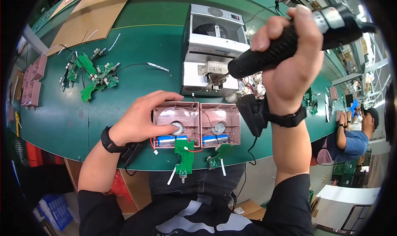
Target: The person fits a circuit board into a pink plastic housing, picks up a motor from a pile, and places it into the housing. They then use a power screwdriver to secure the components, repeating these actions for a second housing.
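Observation:
My right hand (294, 66) is wrapped round a black electric screwdriver (253, 63). It is tilted, its bit pointing down to the left at the metal pick-up block (216, 67) of a white-and-black screw feeder (192, 72). Whether a screw is on the bit is too small to tell. Two pink plastic housings (220, 112) lie side by side, open side up, each with a blue cylindrical battery (215, 140) and a round silver part (218, 128). My left hand (140, 119) holds the left housing, thumb on its round part. Green circuit boards (184, 156) hang by wires at the front edge.
A pile of green circuit boards with wires (93, 72) lies on the left, near stacked pink housings (34, 81). A cardboard sheet (91, 16) lies at the back left. Bagged small parts (253, 86) are right of the feeder. Another person (351, 134) sits far right.

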Demonstrator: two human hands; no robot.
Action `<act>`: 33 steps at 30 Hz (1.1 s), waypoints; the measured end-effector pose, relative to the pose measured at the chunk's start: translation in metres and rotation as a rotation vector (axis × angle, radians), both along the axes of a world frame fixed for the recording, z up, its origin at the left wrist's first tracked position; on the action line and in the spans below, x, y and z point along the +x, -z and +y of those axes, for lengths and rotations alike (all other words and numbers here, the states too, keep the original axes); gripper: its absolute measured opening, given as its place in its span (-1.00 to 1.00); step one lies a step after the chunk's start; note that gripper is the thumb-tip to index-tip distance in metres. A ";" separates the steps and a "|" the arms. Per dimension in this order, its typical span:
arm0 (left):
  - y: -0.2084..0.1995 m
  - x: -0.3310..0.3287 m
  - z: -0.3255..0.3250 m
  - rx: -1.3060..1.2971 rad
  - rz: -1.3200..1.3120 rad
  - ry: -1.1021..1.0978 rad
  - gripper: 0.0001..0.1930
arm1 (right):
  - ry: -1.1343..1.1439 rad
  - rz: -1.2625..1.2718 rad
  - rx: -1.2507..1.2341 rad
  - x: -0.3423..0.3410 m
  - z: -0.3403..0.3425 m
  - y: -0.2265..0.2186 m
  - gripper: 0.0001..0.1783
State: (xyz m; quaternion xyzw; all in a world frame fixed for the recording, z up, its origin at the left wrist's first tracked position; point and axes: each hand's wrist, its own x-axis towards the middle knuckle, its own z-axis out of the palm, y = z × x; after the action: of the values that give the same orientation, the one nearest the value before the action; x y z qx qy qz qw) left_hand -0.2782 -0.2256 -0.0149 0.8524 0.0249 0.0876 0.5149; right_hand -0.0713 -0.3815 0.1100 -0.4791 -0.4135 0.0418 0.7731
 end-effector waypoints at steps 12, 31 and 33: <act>0.005 0.001 0.000 0.042 -0.044 -0.016 -0.40 | -0.129 0.063 -0.042 -0.053 -0.088 0.005 -0.55; 0.005 0.002 -0.003 0.009 0.037 -0.035 -0.39 | -0.007 0.035 -0.190 -0.050 -0.091 0.057 -0.58; 0.005 0.003 -0.003 -0.013 0.030 -0.034 -0.40 | -0.032 0.039 -0.192 -0.050 -0.091 0.059 -0.58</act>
State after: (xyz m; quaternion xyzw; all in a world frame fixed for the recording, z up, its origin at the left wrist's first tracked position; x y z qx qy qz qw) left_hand -0.2751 -0.2291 -0.0200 0.8496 0.0479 0.0834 0.5185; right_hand -0.1211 -0.4722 0.0512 -0.5435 -0.3999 0.1031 0.7308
